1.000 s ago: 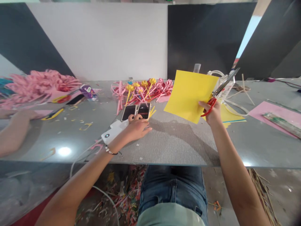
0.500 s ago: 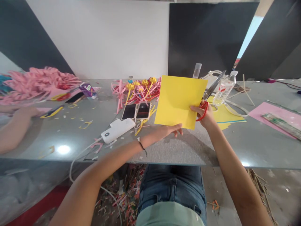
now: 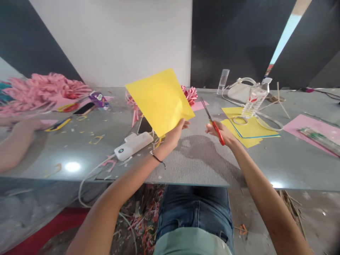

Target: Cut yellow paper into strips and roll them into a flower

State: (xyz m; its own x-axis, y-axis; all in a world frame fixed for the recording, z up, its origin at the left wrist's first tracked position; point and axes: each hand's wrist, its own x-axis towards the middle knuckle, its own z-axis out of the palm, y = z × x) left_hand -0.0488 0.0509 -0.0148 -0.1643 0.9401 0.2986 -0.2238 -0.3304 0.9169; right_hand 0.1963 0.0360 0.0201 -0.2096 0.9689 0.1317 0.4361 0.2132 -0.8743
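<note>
A square yellow sheet [image 3: 160,101] is tilted on one corner above the table, with my left hand [image 3: 175,134] gripping its lower right edge. Red-handled scissors [image 3: 218,133] rest in my right hand [image 3: 221,134], their blades pointing up and away, apart from the sheet. Behind the yellow sheet, part of a phone [image 3: 145,125] shows, along with pink paper strips. Other yellow sheets [image 3: 251,127] lie right of my right hand, with a tape ring [image 3: 239,120] on them.
A white power bank [image 3: 134,145] with a cable lies at left of centre. A clear bottle [image 3: 256,99] and white bag [image 3: 240,92] stand at the back right. Another person's arm [image 3: 18,145] rests at far left, near yellow-black scissors [image 3: 60,124] and a pink strip pile [image 3: 45,90].
The yellow sheet has moved left and turned, and is now in my left hand. My right hand has let go of it and moved slightly left, keeping the scissors.
</note>
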